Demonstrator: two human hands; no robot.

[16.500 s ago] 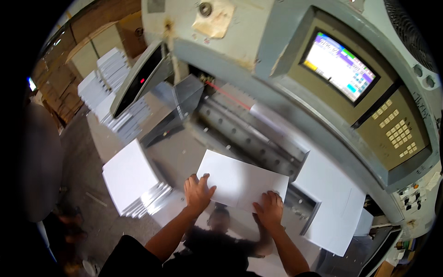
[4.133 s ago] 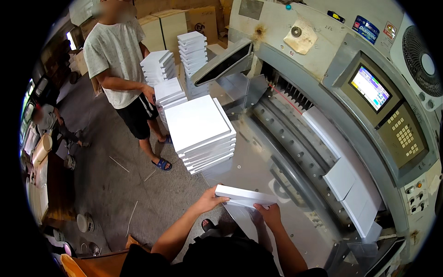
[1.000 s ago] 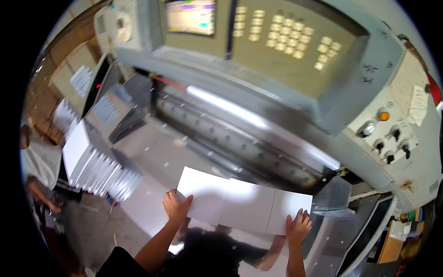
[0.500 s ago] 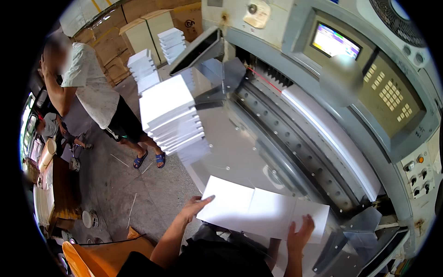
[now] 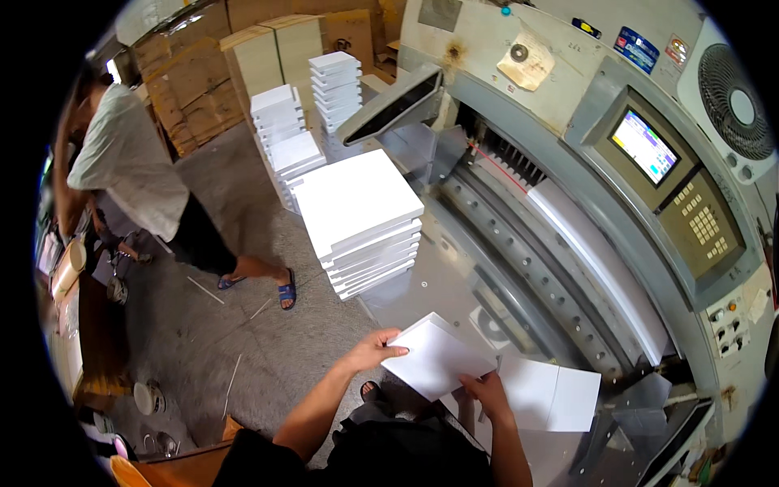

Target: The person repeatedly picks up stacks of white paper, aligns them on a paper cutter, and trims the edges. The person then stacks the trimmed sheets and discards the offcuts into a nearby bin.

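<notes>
My left hand (image 5: 377,351) grips the left edge of a white paper stack (image 5: 438,351), thumb on top. My right hand (image 5: 487,394) pinches the same stack at its lower right corner. The stack is tilted and turned at the near edge of the metal table. Just right of it, two more white paper stacks (image 5: 578,399) lie side by side on the table. Beyond my left hand rises a tall pile of white paper stacks (image 5: 357,203), with its layers offset from one another.
A paper cutting machine (image 5: 560,268) with a red light line holds a long white paper block (image 5: 600,272). Further piles (image 5: 335,89) stand behind, near cardboard boxes (image 5: 182,93). A person (image 5: 138,170) walks at left. A bucket (image 5: 149,398) stands on the floor.
The leftmost of three stacks in a row has been lifted, tilted and turned. My right hand moved left from the right-hand stack onto it. The person at left stepped; the view shifted.
</notes>
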